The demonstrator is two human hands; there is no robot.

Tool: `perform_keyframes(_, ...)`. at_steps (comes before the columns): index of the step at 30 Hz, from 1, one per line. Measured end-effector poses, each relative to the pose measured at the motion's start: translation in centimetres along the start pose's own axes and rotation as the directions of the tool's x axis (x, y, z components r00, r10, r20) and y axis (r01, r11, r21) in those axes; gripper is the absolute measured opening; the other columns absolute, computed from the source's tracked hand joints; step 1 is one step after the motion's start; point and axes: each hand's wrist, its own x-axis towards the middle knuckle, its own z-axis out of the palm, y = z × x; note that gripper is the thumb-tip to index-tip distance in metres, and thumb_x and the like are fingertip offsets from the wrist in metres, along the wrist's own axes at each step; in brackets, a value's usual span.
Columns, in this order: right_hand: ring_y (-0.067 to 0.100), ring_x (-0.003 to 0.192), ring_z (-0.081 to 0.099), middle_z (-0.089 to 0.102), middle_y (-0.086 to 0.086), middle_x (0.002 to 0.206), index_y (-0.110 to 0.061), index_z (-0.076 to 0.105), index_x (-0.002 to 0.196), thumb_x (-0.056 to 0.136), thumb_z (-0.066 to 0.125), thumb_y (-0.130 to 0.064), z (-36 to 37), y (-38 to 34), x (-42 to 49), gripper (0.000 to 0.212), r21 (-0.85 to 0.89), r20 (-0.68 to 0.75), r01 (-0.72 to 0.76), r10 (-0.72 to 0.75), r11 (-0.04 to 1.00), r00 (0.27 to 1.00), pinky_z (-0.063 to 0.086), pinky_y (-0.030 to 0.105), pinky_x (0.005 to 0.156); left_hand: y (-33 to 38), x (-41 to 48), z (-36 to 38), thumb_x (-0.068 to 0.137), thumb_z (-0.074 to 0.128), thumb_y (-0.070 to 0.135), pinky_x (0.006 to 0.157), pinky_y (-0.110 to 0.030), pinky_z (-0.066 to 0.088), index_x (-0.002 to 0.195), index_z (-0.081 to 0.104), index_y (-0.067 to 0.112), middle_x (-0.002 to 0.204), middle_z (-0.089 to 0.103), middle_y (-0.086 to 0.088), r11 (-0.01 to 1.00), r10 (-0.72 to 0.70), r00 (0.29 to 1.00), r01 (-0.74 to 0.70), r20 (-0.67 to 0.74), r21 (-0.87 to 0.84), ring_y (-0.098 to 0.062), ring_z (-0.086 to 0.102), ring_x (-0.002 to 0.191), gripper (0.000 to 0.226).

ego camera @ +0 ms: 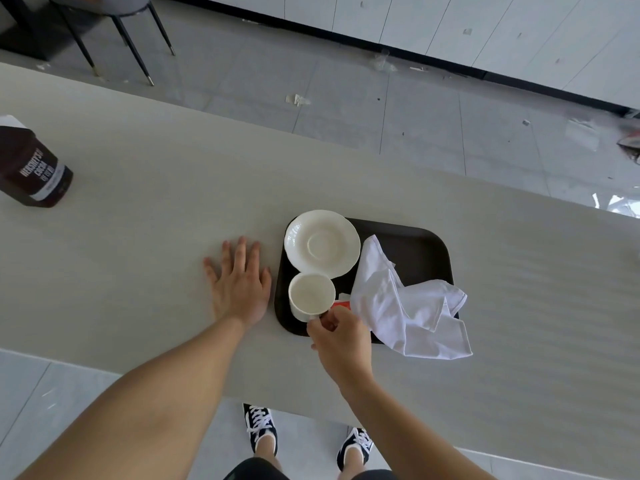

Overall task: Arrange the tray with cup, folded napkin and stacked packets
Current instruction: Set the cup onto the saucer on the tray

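A dark brown tray lies on the pale counter. At its far left corner rests a white saucer, and just in front of it stands a white cup. My right hand pinches the cup's handle at the tray's near edge. A crumpled white napkin sprawls over the tray's right half and hangs past its near edge. Between cup and napkin peeks a bit of an orange-red packet, mostly hidden. My left hand lies flat on the counter beside the tray's left edge, fingers spread.
A brown cocoa tin stands at the counter's far left. The counter runs diagonally; beyond its far edge is grey tiled floor with scraps of litter and a stool. My sneakers show below the near edge.
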Motion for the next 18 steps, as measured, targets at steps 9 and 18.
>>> perform_keyframes(9,0.028,0.071,0.068,0.065,0.009,0.068,-0.012,0.052,0.069,0.081,0.063,-0.033,-2.0,-3.1,3.1,0.026,0.064,-0.08,0.041,-0.036,0.997,0.996,0.054,0.044,0.062,-0.1,0.2,0.5,0.097,0.027,0.043,0.117,-0.062,0.008,0.15,0.027,0.024,0.162,0.018,-0.001,1.0,-0.015,1.0,0.015,-0.009,0.017,-0.029,0.01,0.149,0.056)
perform_keyframes(18,0.021,0.074,0.068,0.071,0.005,0.073,-0.016,0.055,0.074,0.083,0.061,-0.028,-1.0,-5.1,8.8,0.017,-0.002,-0.12,-0.008,0.008,1.0,0.993,0.047,0.028,0.058,-0.4,0.3,0.9,0.096,0.025,0.045,0.117,-0.062,0.009,0.15,0.028,0.025,0.161,0.022,-0.002,1.0,-0.003,0.999,0.003,-0.033,0.009,-0.029,0.013,0.148,0.057)
